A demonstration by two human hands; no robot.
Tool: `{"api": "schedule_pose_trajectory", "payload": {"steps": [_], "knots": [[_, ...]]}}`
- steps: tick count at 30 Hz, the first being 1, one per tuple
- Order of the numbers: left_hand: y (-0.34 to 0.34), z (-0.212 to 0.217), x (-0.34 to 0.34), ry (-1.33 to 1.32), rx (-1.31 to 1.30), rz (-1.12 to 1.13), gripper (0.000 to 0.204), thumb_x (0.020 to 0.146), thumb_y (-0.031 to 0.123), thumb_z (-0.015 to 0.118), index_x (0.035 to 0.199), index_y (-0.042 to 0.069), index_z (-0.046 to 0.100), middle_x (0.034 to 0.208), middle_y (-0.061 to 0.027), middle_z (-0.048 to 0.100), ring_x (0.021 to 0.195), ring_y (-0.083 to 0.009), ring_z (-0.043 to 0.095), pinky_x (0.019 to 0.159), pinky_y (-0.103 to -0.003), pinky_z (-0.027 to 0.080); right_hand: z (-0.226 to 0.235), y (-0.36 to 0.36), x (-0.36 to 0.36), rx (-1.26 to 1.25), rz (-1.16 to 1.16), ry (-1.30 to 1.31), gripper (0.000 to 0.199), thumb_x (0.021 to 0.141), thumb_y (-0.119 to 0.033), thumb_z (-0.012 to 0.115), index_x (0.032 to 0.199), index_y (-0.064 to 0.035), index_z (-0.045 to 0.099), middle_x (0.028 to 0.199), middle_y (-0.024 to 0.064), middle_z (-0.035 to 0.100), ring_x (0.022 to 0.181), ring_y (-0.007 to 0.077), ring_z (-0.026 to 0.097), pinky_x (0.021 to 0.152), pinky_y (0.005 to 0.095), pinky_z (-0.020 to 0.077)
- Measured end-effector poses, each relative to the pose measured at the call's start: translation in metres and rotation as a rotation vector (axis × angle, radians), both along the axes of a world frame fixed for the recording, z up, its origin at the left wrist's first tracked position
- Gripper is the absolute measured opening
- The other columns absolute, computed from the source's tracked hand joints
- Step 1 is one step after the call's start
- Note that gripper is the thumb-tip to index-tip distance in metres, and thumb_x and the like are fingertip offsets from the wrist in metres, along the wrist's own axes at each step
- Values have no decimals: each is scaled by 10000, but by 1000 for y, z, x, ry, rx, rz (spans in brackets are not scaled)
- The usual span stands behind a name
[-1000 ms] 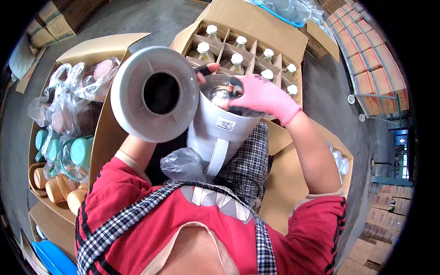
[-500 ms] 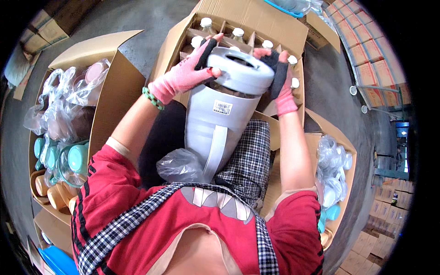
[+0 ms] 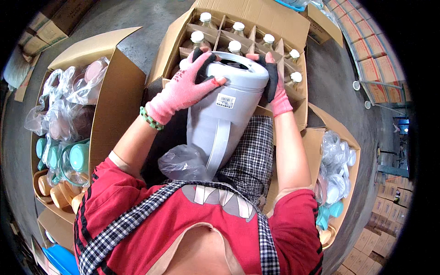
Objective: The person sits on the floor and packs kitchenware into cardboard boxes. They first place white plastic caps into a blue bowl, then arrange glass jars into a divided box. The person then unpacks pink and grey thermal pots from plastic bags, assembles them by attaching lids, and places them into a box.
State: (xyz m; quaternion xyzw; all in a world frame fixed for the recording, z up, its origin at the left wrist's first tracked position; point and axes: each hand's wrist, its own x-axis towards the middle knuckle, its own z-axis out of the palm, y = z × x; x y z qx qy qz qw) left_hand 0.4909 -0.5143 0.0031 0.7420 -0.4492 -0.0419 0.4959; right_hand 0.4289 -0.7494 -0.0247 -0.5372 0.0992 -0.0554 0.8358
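A grey plastic jug (image 3: 203, 121) with a long side handle (image 3: 218, 146) leans in my lap, its mouth away from me. On its top end sits a grey ring-shaped collar (image 3: 243, 81) with a dark hole in it. My left hand (image 3: 190, 87), in a pink and black fingerless glove, grips the left side of the collar with the thumb on its near face. My right hand (image 3: 276, 91), gloved alike, is closed against the collar's right side; some of its fingers are hidden. A white label (image 3: 226, 101) sticks to the jug. A crumpled clear plastic bag (image 3: 182, 164) lies beside the handle.
Ahead, a divided carton (image 3: 256, 13) holds several glass bottles with white caps (image 3: 234, 46). At left a carton (image 3: 117, 85) contains bagged brown, teal and orange plastic parts (image 3: 79, 156). Another carton (image 3: 346, 137) with bagged parts stands right. Stacked boxes (image 3: 376, 52) line the right side.
The collar has come down from a tilted position above the jug and now sits level on its rim. Both hands have moved down slightly with it.
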Motion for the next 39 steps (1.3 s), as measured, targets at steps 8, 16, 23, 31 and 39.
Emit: {"api": "schedule_pose_trajectory", "payload": {"steps": [8,16,23,31,39], "knots": [[2,-18,40,559,-203,-276,584,836,512,405,1146,20,454,1056,-62,498,1003,-137,433,888,-262,325,3,45,-41,-706,-372,-69,494,874,-444,374,1032,4,506,914,89,550,855,170,496,806,273,378],[-30,-31,49,433,-224,-5,497,877,452,374,972,-3,551,907,-26,550,804,-92,491,739,-230,401,13,24,-10,-623,-363,21,637,831,-564,345,900,40,531,842,80,545,790,143,470,741,276,381],[-15,-2,8,101,-8,317,465,878,391,382,1036,-22,528,1025,-174,549,987,-279,504,872,-316,356,4,24,-8,-170,-207,67,607,845,-544,339,965,17,538,859,61,555,780,132,493,750,247,395],[-16,15,11,113,83,295,508,854,426,407,1066,-22,514,1006,-203,556,977,-301,514,853,-324,375,-2,24,-17,-271,-199,49,532,856,-472,363,1038,7,505,978,105,559,893,177,530,820,293,417],[-19,1,13,135,22,226,462,857,372,431,1075,-28,508,984,-175,568,963,-246,527,852,-321,384,2,29,-29,-393,-320,37,487,869,-427,377,1047,4,517,978,80,547,879,157,494,820,256,377]]}}
